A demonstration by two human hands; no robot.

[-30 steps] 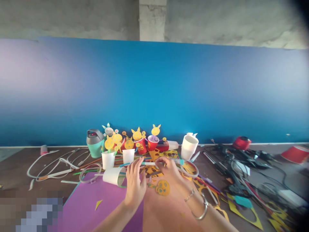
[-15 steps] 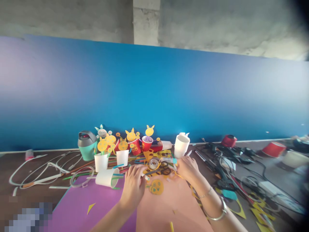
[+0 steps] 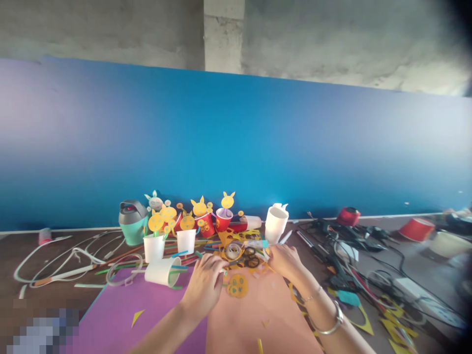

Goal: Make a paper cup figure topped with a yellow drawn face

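Observation:
My left hand (image 3: 206, 279) is over the seam of the purple sheet (image 3: 155, 319) and the orange sheet (image 3: 258, 314), its fingers pinched; what they hold is too small to name. Just right of it a yellow paper face (image 3: 237, 285) lies on the orange sheet. Further right, my right hand (image 3: 283, 260) has bent, closed fingers beside yellow paper scraps and a clear packet with a blue end (image 3: 256, 244); its grip is hidden. Between the hands lie a tape roll (image 3: 233, 250) and black-handled scissors (image 3: 251, 257).
White cups (image 3: 186, 241) and red cups (image 3: 223, 220) with yellow paper animals stand behind, near a teal bottle (image 3: 132, 223). One white cup (image 3: 162, 272) lies on its side. Cables (image 3: 83, 255) spread left; black cables, a power strip (image 3: 424, 295) and yellow scraps (image 3: 396, 329) lie right.
My left hand has shifted slightly right and its fingers sit a little lower. My right hand has moved slightly down and left. The cups and paper animals look unchanged.

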